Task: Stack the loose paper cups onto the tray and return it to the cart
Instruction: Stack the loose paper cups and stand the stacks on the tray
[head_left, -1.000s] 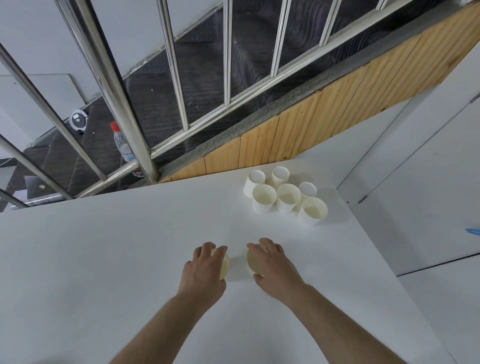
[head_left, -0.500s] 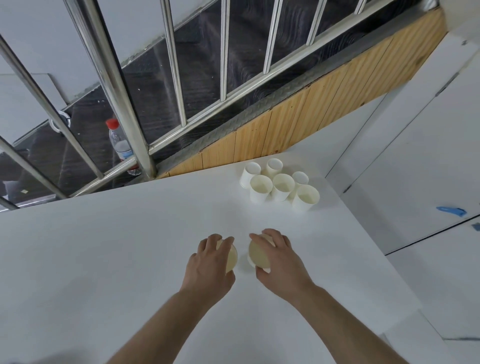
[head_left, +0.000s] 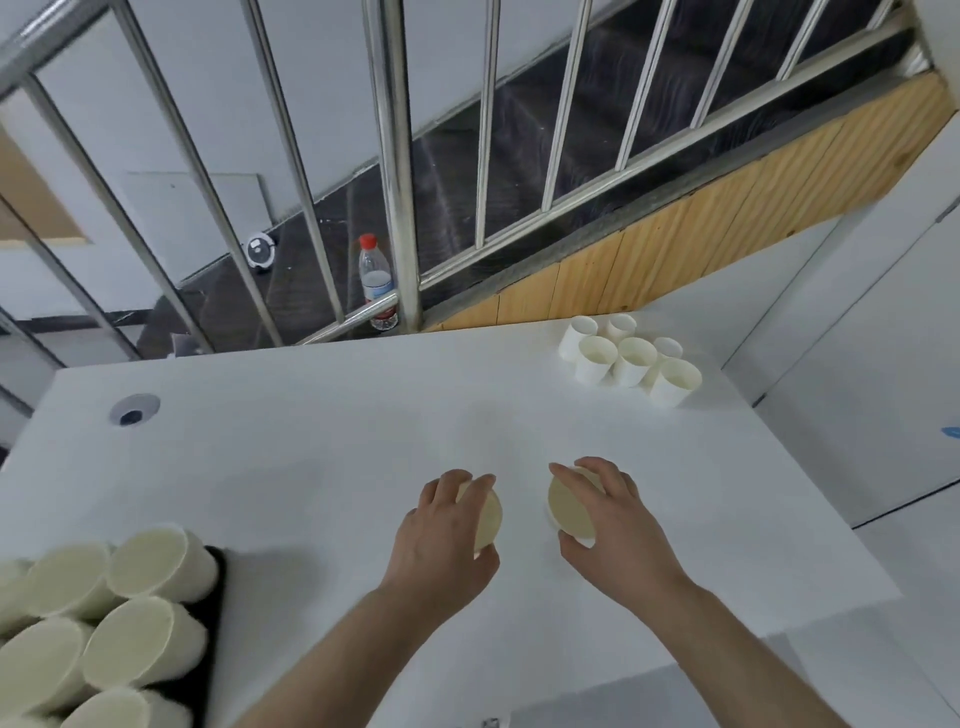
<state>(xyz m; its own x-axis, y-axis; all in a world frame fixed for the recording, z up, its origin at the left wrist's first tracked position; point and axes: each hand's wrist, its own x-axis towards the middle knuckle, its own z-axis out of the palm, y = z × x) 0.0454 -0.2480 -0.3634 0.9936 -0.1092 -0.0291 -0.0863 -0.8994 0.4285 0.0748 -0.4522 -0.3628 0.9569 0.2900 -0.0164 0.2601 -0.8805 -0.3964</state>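
My left hand (head_left: 447, 540) grips a cream paper cup (head_left: 488, 514) and my right hand (head_left: 613, 525) grips another paper cup (head_left: 569, 506). Both cups are tilted, their mouths facing each other, a small gap between them above the white table (head_left: 322, 441). Several loose paper cups (head_left: 631, 358) stand upright in a cluster at the table's far right corner. At the lower left a black tray (head_left: 213, 618) carries several paper cups (head_left: 140, 639) packed close together.
A steel stair railing (head_left: 397, 171) and a wood-panelled stair side (head_left: 675, 249) run behind the table. A plastic water bottle (head_left: 376, 280) stands on the stairs. A round cable hole (head_left: 134, 409) sits at the table's far left. White floor lies to the right.
The view has swung left, bringing the tray of cups into sight. Both hands have lifted their cups off the table and tilted them toward each other.
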